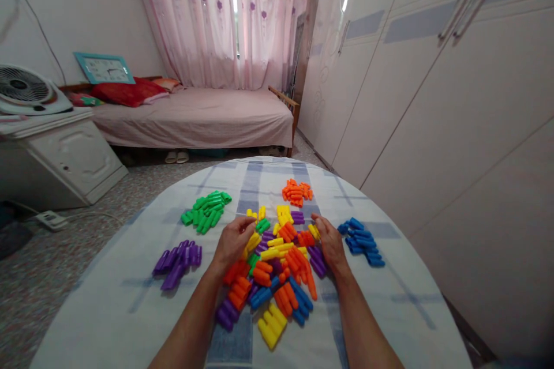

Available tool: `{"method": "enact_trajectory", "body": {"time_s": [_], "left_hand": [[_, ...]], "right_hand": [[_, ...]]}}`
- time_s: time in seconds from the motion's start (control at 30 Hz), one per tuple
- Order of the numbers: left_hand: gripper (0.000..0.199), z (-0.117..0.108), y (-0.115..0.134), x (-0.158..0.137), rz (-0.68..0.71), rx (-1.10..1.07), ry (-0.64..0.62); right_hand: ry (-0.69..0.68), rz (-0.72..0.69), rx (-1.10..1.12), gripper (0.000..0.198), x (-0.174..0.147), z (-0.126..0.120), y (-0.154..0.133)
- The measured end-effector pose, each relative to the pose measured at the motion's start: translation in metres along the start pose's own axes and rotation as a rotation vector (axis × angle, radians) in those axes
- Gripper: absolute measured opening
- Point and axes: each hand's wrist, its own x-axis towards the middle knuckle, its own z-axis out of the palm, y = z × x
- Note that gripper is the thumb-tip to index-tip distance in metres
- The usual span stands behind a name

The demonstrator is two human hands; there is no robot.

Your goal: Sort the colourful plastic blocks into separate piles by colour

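A mixed pile of tube-shaped plastic pieces (277,253) in yellow, orange, purple, green and blue lies between my hands; many are in side-by-side rows. My left hand (236,240) is at the pile's left edge, fingers curled together, and any piece inside them is hidden. Close to its fingertips is a green piece (262,226). On the pile's right edge rests my right hand (329,240), loosely cupped with fingers slightly apart, beside a yellow piece (314,232) and a purple piece (318,260). No held piece shows in it.
Sorted heaps surround the pile on the round clothed table (381,311): green tubes (206,210), purple tubes (178,262), orange tubes (296,191) and blue tubes (362,242). Beyond are a bed (208,115), a wardrobe (389,86) and a cabinet with a fan (26,89).
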Motion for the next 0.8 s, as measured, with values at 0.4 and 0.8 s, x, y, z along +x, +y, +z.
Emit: {"method": "enact_trajectory", "body": {"time_s": [0.4,0.8], "left_hand": [[0.023,0.036,0.042,0.011,0.042,0.89,-0.12],[0.032,-0.058,0.004,0.004,0.086,0.533,0.246]], "right_hand": [[0.036,-0.005,-0.046,0.044,0.002,0.004,0.004],[0.049,-0.031,-0.093,0.041,0.003,0.004,0.006]]}}
